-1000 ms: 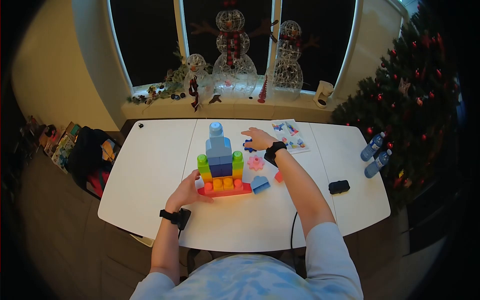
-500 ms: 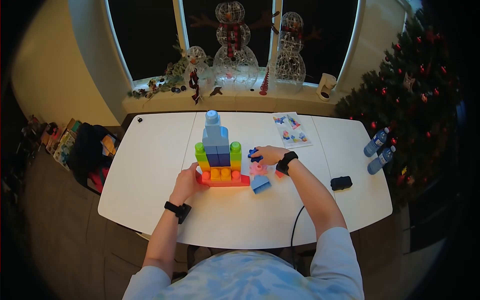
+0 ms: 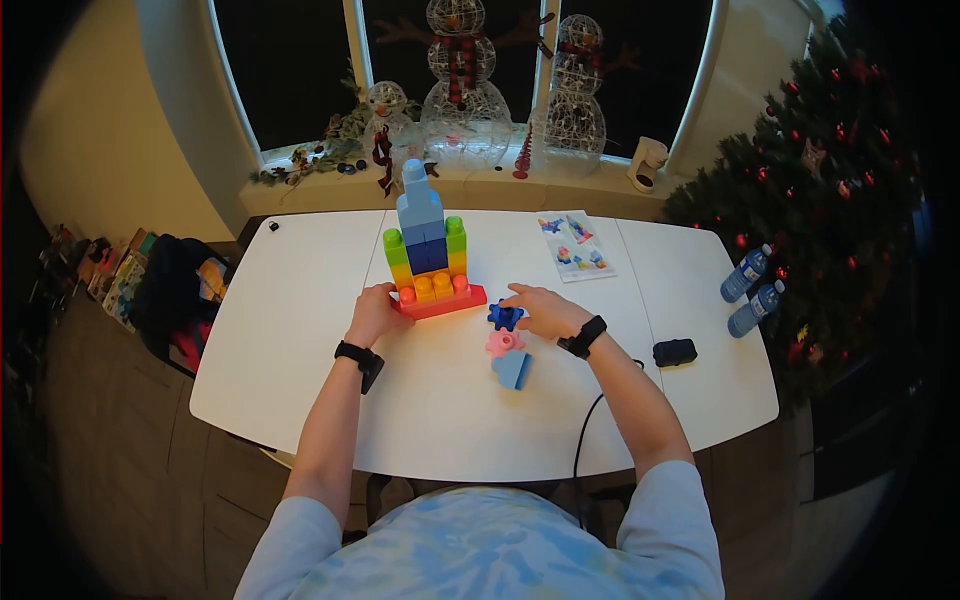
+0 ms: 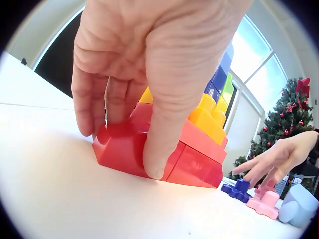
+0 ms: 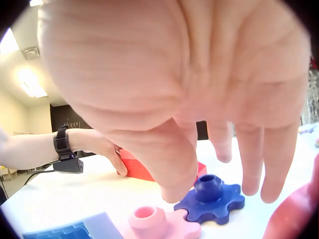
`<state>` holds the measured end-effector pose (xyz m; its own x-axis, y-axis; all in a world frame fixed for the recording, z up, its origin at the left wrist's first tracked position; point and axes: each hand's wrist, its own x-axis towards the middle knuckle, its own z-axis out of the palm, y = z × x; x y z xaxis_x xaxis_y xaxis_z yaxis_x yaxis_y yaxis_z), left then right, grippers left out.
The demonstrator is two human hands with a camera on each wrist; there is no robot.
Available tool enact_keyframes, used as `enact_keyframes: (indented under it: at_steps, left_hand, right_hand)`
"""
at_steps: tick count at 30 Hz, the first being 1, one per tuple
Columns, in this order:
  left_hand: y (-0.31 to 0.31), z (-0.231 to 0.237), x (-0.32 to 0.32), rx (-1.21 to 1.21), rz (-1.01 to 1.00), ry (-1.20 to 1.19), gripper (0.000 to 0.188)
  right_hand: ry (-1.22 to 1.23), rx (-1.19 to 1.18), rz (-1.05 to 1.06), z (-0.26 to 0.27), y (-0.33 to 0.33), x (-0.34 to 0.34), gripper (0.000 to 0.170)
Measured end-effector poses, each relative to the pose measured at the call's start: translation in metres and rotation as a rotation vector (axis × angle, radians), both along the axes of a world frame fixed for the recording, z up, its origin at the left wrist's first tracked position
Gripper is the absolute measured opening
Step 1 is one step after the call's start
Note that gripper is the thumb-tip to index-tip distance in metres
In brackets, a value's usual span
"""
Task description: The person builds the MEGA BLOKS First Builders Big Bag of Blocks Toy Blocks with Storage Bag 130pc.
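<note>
A tower of toy building blocks (image 3: pixel 428 253) stands on the table, light and dark blue in the middle with green and yellow sides. My left hand (image 3: pixel 375 316) grips the left end of its red base (image 4: pixel 124 149), thumb on the near side and fingers over the far side. Over the dark blue gear (image 3: pixel 505 316) is my right hand (image 3: pixel 548 313), its fingers extended and spread, the thumb close to the gear. Next to that gear lies a pink gear (image 3: pixel 505 343), then a light blue block (image 3: pixel 512 369). A red piece (image 5: pixel 295 215) shows beside the right fingers, hidden in the head view.
A picture sheet (image 3: pixel 578 246) lies at the back of the white table (image 3: pixel 300 300). To the right are a black case (image 3: pixel 675 352) and two water bottles (image 3: pixel 757 308). A black cable (image 3: pixel 580 440) runs over the front edge near my right forearm.
The tower has slid away from me and turned slightly, my left hand moving with it. My right hand has come back from beyond the dark blue gear and now covers the red piece.
</note>
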<state>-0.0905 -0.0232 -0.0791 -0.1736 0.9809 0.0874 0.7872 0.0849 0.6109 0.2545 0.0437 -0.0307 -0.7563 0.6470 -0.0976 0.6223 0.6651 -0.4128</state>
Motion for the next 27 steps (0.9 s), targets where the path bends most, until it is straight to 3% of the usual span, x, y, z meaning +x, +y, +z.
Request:
enact_keyframes:
  at_steps: [1, 4, 6, 8, 9, 12, 14, 17, 20, 22, 25, 27]
  left_hand:
    - [0.004, -0.001, -0.001, -0.01, 0.004, -0.002, 0.057]
    - [0.009, -0.004, -0.003, -0.022, 0.015, -0.001, 0.058]
    - [0.003, -0.005, 0.001, -0.024, 0.021, 0.002, 0.057]
    - [-0.013, 0.003, 0.017, 0.08, 0.227, 0.513, 0.055]
    - [-0.017, 0.011, 0.025, 0.082, 0.222, 0.513, 0.055]
    - [-0.032, 0.036, 0.054, 0.101, 0.255, 0.42, 0.051]
    - [-0.035, 0.049, 0.077, -0.08, -0.065, 0.263, 0.04]
    - [-0.031, 0.034, 0.11, 0.049, -0.374, 0.023, 0.029]
    - [-0.029, 0.019, 0.14, 0.183, -0.382, 0.026, 0.029]
    - [-0.024, 0.015, 0.152, 0.118, -0.406, -0.025, 0.027]
    - [-0.015, 0.009, 0.166, 0.248, -0.385, -0.034, 0.03]
    - [0.001, 0.009, 0.172, 0.279, -0.167, -0.079, 0.032]
  right_hand:
    - [0.098, 0.157, -0.06, -0.001, -0.005, 0.002, 0.042]
    - [0.131, 0.052, -0.12, 0.041, -0.053, 0.003, 0.044]
    - [0.122, 0.069, -0.086, 0.033, -0.084, 0.002, 0.053]
    - [0.089, 0.191, 0.088, 0.02, -0.106, 0.004, 0.065]
    - [0.088, 0.192, 0.082, 0.012, -0.114, 0.004, 0.065]
    - [-0.011, 0.297, 0.044, -0.014, -0.122, 0.007, 0.068]
    - [-0.016, 0.34, 0.015, -0.029, -0.121, 0.009, 0.066]
    - [-0.055, 0.23, -0.045, -0.022, -0.122, 0.023, 0.064]
    - [0.044, 0.036, -0.121, -0.007, -0.113, 0.045, 0.066]
    - [0.123, 0.016, -0.19, 0.006, -0.113, 0.056, 0.068]
    - [0.262, -0.041, -0.313, 0.019, -0.112, 0.066, 0.072]
    - [0.322, -0.075, -0.372, 0.019, -0.11, 0.07, 0.073]
